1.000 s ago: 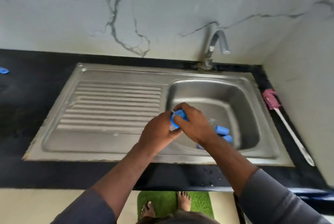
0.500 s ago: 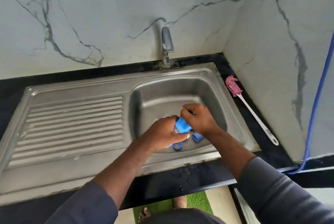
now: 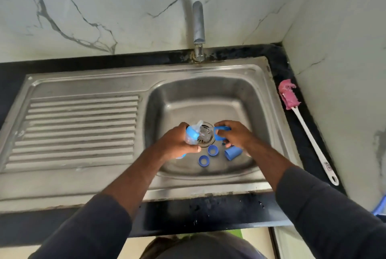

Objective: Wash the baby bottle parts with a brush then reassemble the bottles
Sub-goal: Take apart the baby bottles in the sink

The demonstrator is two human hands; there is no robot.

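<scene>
Both hands are low inside the basin of the steel sink [image 3: 208,89], over its floor. The left hand [image 3: 177,145] has its fingers curled round a baby bottle [image 3: 191,133] and holds it tightly. The hand hides most of the bottle, and only the blue collar and the clear teat show, pointing toward the drain [image 3: 205,136]. The right hand [image 3: 237,136] is on the other side of the drain, apart from the bottle. Its fingers are bent round a blue plastic piece [image 3: 222,129] and grip it, but I cannot tell which part of a bottle this piece is. Three more blue parts lie on the basin floor below and between the two hands. One blue ring [image 3: 213,150] is just beside the drain, and a second blue ring [image 3: 204,161] is a little nearer to the person. A blue cap [image 3: 231,153] lies on its side, partly under the right wrist. The brush [image 3: 313,144] lies on the black counter [image 3: 282,64] to the right of the sink. Its pink head is toward the wall, its white handle points toward the person, and no hand touches it. The tap [image 3: 198,22] stands behind the basin, against the marble wall. The ribbed drainboard [image 3: 81,127] is on the left side of the sink.
</scene>
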